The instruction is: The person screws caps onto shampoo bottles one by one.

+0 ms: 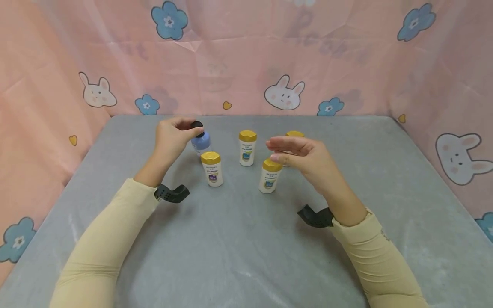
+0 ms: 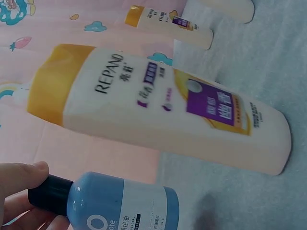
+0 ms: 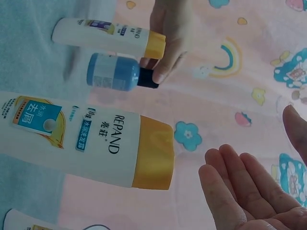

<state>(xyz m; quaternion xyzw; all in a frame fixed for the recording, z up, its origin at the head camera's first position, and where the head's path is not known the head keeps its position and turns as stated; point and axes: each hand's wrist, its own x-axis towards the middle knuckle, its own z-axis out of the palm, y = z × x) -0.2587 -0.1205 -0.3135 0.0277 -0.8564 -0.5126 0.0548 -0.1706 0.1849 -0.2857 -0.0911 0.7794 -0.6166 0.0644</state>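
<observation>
By its black cap, a blue bottle [image 1: 202, 142] is pinched between the thumb and fingers of my left hand [image 1: 174, 136]. In the left wrist view the blue bottle [image 2: 120, 201] stands beside a white shampoo bottle [image 2: 158, 105] with a gold cap and purple label. My right hand [image 1: 304, 158] hovers with straight, spread fingers near a white gold-capped bottle [image 1: 269, 177] with a blue-green label. The right wrist view shows that hand [image 3: 254, 196] holding nothing, apart from the nearby bottle [image 3: 86, 139]. Partly behind the right hand stands another gold-capped bottle [image 1: 294, 134].
Between the hands, farther back, is a white gold-capped bottle [image 1: 247, 149]. The purple-label bottle [image 1: 212, 171] stands in front of the blue one. A grey cloth covers the table [image 1: 239, 239], and a pink patterned curtain [image 1: 231, 55] hangs behind it.
</observation>
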